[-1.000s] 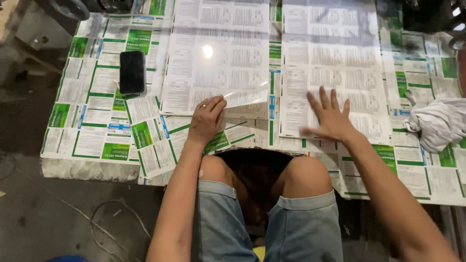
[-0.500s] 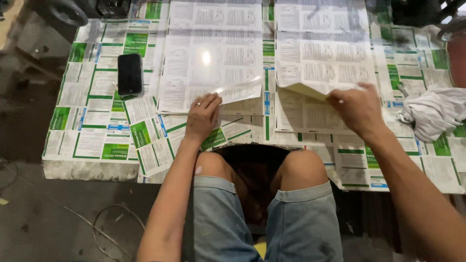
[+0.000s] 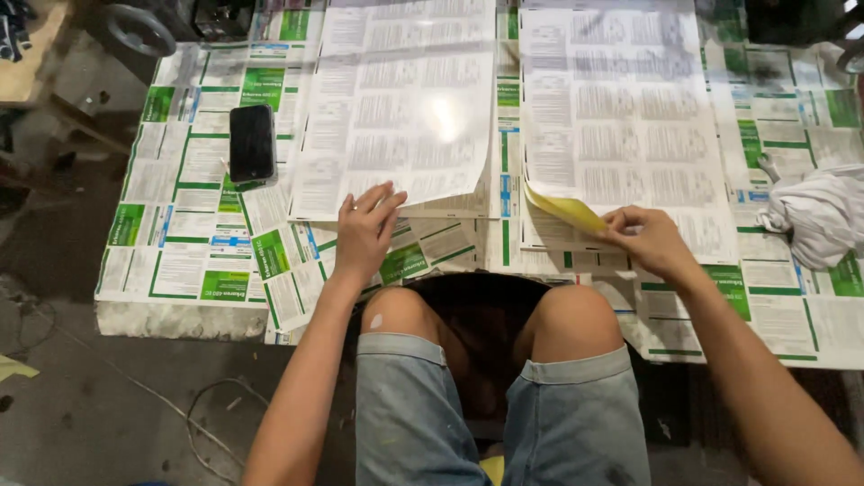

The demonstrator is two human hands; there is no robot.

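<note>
Black phone (image 3: 252, 142) lies face-up at table left, on the green-and-white printed sheets (image 3: 193, 243) covering the tabletop. Crumpled white cloth (image 3: 817, 219) at right edge. Dark round wheel-like part (image 3: 137, 30) off the far-left corner. Thin cable (image 3: 193, 423) loops over grey concrete floor (image 3: 99, 405).

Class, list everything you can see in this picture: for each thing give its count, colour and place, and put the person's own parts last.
Glossy printed sheet: one, white, table middle, near corner lifted.
Second printed sheet: one, white, right of the first, near corner peeled to show yellow backing.
Table covering: many green and white printed sheets, across the table.
Phone: one, black, flat, left of the glossy sheet.
Cloth: one, white, crumpled, table's right edge.
Wheel: one, dark, beyond the far left corner.
Cable: one, thin, on the floor, lower left.
Shorts: one pair, blue denim.
Left hand: pressing the glossy sheet's near edge.
Right hand: pinching the peeled corner.
</note>
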